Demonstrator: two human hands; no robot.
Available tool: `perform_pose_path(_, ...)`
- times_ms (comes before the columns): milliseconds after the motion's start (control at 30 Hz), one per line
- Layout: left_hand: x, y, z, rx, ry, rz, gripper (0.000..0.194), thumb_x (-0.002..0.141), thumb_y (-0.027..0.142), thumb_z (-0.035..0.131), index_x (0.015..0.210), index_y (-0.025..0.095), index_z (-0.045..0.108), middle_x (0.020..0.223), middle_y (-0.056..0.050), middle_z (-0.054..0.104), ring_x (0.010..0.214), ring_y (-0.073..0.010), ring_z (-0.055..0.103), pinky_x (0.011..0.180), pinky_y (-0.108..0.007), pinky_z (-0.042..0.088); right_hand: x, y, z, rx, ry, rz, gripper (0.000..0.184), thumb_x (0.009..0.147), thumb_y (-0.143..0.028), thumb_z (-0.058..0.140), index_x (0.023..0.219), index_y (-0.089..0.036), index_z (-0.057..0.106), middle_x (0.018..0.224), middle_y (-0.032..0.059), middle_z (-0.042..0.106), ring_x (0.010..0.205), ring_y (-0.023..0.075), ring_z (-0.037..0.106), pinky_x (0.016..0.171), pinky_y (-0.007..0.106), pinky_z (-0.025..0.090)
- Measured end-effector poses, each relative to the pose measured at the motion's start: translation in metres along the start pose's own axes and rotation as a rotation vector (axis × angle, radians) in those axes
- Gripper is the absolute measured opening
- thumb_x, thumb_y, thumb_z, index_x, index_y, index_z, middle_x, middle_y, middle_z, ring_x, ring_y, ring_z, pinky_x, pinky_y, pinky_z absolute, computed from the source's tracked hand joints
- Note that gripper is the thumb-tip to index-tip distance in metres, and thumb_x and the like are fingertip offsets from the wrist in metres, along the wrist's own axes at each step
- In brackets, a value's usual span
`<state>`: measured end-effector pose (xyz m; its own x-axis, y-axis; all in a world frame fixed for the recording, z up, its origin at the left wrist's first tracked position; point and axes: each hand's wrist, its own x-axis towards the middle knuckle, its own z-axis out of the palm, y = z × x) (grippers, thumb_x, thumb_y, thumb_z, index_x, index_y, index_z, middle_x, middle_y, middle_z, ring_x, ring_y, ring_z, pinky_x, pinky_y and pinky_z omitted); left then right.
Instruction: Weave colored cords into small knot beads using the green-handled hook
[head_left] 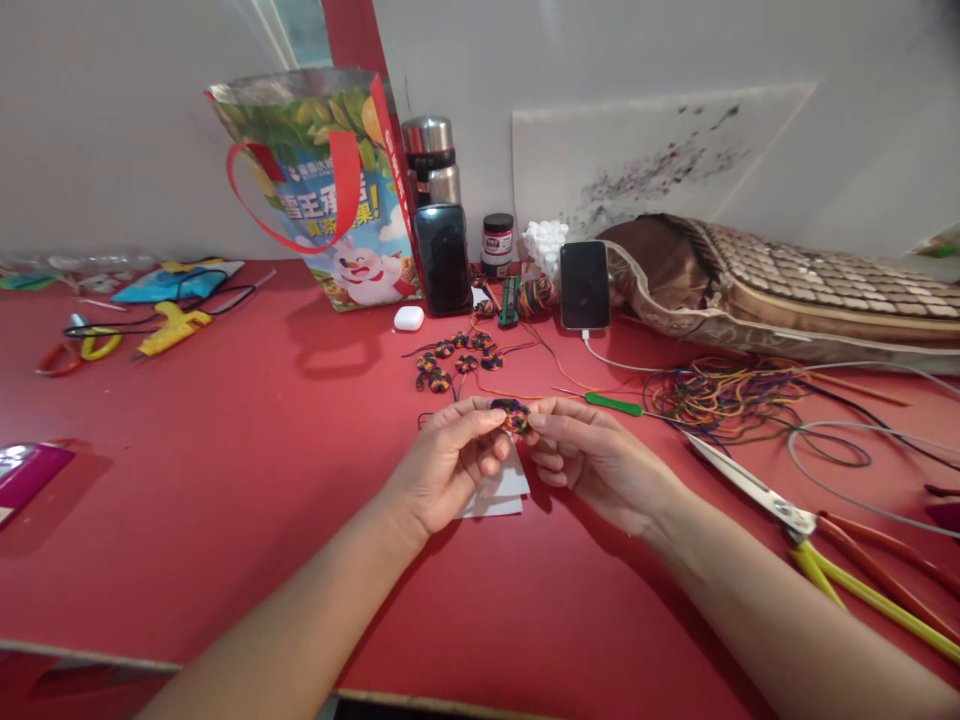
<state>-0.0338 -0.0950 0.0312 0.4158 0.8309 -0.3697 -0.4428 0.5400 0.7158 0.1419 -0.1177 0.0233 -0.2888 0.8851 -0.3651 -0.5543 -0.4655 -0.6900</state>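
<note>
Between both hands is a small crocheted piece (512,415) of dark multicoloured yarn with orange and purple in it. My left hand (457,455) pinches its left end between thumb and forefinger. On the other end, my right hand (581,450) pinches it the same way. Under the hands lie sheets of white paper (499,495), partly covered. Just beyond, several similar crocheted pieces (439,380) rest on the red table (225,520) with loose yarn ends. A crochet hook with a green handle (613,404) lies past my right hand.
Large scissors (787,515) lie right of my right forearm, below a tangle of yarn (727,400). Two phones (442,260) stand upright at the back, near a gift bag (352,200) and a steel flask (431,160). A yellow glue gun (172,328) lies left.
</note>
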Motion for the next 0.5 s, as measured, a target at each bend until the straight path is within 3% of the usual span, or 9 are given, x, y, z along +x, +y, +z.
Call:
perform_pose_path(133, 0.0, -0.0012, 0.0003, 0.044, -0.002, 0.009, 0.033, 0.065, 0.025, 0.095, 0.079, 0.013, 0.068, 0.057, 0.001, 0.066, 0.041, -0.003, 0.049, 0.043, -0.012, 0.042, -0.0005, 0.0007, 0.001, -0.05, 0.037, -0.074, 0.036, 0.061, -0.032, 0.101, 0.082, -0.018, 0.076, 0.059, -0.0048, 0.06, 0.05, 0.0063, 0.047, 0.048, 0.02, 0.034)
perform_pose_path(367, -0.0013, -0.0006, 0.0049, 0.07, -0.011, 0.049, 0.039, 0.06, 0.026, 0.098, 0.078, 0.015, 0.065, 0.052, 0.002, 0.063, 0.041, -0.0046, 0.049, 0.038, -0.012, 0.033, 0.0005, 0.0013, 0.0005, -0.044, 0.061, -0.101, 0.03, 0.061, -0.033, 0.101, 0.069, -0.017, 0.076, 0.05, -0.0071, 0.048, 0.05, 0.0064, 0.043, 0.048, 0.021, 0.033)
perform_pose_path(500, -0.0008, -0.0004, 0.0041, 0.085, -0.02, 0.055, 0.037, 0.063, 0.026, 0.096, 0.079, 0.016, 0.064, 0.052, 0.002, 0.063, 0.042, -0.0054, 0.049, 0.038, -0.013, 0.033, -0.0004, 0.0002, 0.0018, -0.042, 0.077, -0.11, 0.03, 0.061, -0.035, 0.1, 0.069, -0.016, 0.077, 0.056, -0.0047, 0.053, 0.053, 0.0068, 0.044, 0.048, 0.021, 0.033)
